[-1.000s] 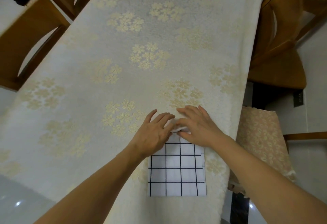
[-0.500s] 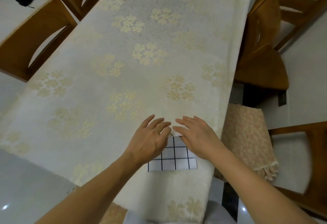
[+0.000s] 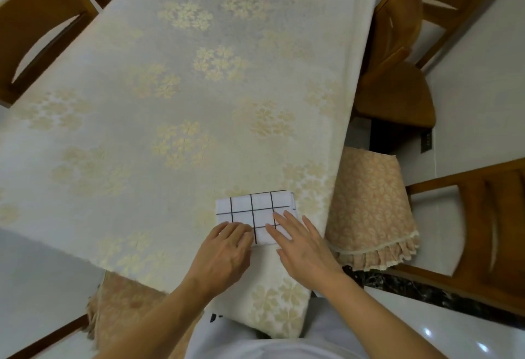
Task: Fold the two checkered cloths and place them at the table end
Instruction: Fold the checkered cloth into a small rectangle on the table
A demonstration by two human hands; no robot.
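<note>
A white checkered cloth [image 3: 252, 208] with black grid lines lies folded into a small rectangle near the table's right front edge. My left hand [image 3: 227, 253] rests on its near left corner, fingers curled down on the fabric. My right hand [image 3: 301, 242] lies flat with spread fingers on its near right part. Both hands cover the cloth's near edge. The second checkered cloth is not in view now.
The long table [image 3: 170, 89] carries a cream tablecloth with gold flower clusters. Wooden chairs stand at the left [image 3: 34, 35], far right [image 3: 403, 55] and near right [image 3: 471, 228]. A peach fringed cushion cover [image 3: 369, 205] lies on the near right chair beside the table edge.
The cloth has been folded over towards me into a shorter rectangle. Both hands have moved from its far edge to its near edge. The view has shifted, and the cloth at the table's far end has left it.
</note>
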